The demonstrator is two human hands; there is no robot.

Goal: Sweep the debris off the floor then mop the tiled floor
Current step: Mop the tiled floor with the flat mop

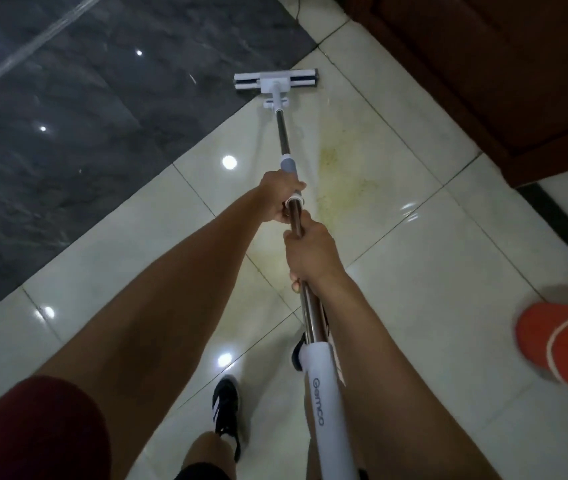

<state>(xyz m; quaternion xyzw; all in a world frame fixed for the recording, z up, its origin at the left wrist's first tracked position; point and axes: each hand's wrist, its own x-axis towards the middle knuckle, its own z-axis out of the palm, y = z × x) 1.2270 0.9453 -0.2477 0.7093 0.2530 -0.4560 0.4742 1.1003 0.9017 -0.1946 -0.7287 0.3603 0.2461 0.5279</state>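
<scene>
You held a mop [284,133] out in front of you with both hands, seen from above. Your left hand [277,199] was clenched around the pole at a white collar, just below a grey sleeve on the shaft. Your right hand [308,259] was clenched around the bare metal pole just behind the left, nearer your body, the two hands almost touching. Behind the right hand the pole ran back into a white handle [324,393] printed with the word "Gemco", lying along the inside of your right forearm.

The mop head [275,81], white with dark strips, sat flat on the floor [431,289] far ahead of your hands. It lay across the line where the pale glossy tiles met a dark grey marbled slab [68,133], with its left end over the dark slab and its right end over the pale tile.

A yellowish stain [341,181] spread over the pale tile just right of the pole, between the mop head and your hands. A dark wooden door [500,71] filled the upper right. An orange bucket [566,351] stood at the right edge. Below, your foot in a black shoe [226,407] with white stripes stood on the tile. A dark red sleeve [33,431] covered your left upper arm.
</scene>
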